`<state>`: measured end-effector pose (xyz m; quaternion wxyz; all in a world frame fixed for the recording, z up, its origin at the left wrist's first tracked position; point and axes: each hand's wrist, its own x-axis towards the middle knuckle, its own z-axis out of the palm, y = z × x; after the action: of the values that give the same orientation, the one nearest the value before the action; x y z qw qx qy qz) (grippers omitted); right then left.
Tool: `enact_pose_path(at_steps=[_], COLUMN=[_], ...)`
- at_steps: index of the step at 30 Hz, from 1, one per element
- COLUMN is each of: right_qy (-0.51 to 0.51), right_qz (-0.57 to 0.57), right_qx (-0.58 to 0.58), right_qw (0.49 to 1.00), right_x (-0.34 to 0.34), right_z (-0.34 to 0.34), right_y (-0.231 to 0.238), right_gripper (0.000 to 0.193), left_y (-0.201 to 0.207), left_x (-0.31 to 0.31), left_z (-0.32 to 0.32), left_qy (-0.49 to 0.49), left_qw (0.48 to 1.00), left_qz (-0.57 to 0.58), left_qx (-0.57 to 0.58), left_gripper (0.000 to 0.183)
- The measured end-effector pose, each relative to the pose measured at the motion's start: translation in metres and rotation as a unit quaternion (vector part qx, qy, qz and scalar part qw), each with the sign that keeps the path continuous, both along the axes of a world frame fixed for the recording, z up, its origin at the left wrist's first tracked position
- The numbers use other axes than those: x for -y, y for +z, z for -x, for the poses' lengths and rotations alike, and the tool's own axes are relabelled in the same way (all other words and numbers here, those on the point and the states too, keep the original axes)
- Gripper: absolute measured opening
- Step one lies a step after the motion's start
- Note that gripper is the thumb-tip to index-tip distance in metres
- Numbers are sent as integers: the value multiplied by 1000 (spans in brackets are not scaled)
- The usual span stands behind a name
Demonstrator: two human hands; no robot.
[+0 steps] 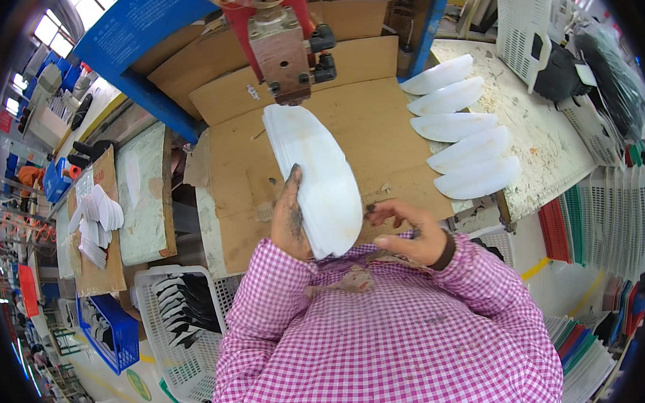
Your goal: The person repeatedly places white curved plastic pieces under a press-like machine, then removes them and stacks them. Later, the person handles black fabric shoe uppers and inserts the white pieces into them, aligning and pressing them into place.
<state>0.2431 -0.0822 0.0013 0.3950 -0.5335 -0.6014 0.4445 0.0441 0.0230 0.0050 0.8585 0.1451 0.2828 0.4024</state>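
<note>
Head view: five white insoles (461, 126) on bench (552, 133).

Press head (286, 54) overhangs the cardboard (384, 132); bare room rightward.

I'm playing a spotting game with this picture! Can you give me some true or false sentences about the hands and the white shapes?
1. The left hand holds a stack of white pieces. True.
2. The right hand grips the stack too. False: it is apart from it, holding nothing that shows.
3. Five white pieces lie in a row on the speckled table. True.
4. The white basket by the left elbow holds red things. False: they are black and white.
5. The sleeves are plain blue. False: pink checked.
</note>
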Motion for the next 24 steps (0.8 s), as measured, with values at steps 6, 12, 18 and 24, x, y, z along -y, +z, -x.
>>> enact_pose_path(at_steps=[6,12,18,24], right_qy=[-95,-217,-369,-500], right_qz=[17,93,-48,-64], right_qx=[-368,-352,-244,-188], right_qw=[925,906,895,843], right_x=[-4,1,-1,-41], right_z=[34,-12,-143,-335], right_y=[-8,-7,2,-6], right_gripper=[25,17,13,21], left_y=[-1,-3,-3,-7], left_x=[0,6,7,6], left_z=[-41,-54,-53,-53], left_qy=[70,29,0,0], left_qw=[996,997,999,1000], left_qz=[-56,-59,-30,-16], left_qx=[11,42,15,-16], left_gripper=[45,44,44,44])
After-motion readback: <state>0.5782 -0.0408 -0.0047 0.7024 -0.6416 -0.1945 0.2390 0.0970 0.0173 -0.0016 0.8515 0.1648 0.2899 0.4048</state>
